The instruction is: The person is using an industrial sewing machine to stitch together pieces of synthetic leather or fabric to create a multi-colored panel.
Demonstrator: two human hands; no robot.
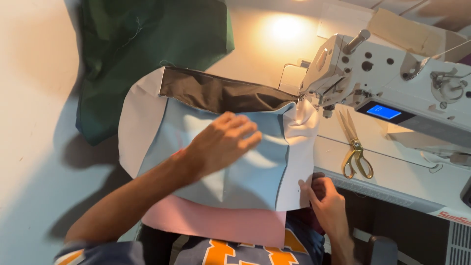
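A light blue fabric panel (245, 167) lies flat across the near middle of the pale table (34, 147), just left of the white sewing machine (392, 88). It is bordered by white fabric (140, 122) on its left side and by a narrower white strip (297, 162) along its right edge, which bunches up into folds where it runs under the machine's needle area (324, 105). A dark brown fabric band (221, 91) lies along the far edge of the blue panel, slightly lifted and creased, its right end reaching the needle. A pink fabric piece (216, 221) shows from under the near edge of the blue panel, hanging toward the person's lap.

The left hand (223, 142) rests palm down on the middle of the blue panel, fingers spread wide and flat, pressing the cloth rather than gripping it. The right hand (326, 196) is at the near right corner, its thumb and fingers pinched on the near end of the white strip.

Gold-handled scissors (355, 147) lie closed on the machine bed to the right, apart from the fabric. A dark green cloth (142, 49) lies crumpled at the far left of the table, near the white fabric.
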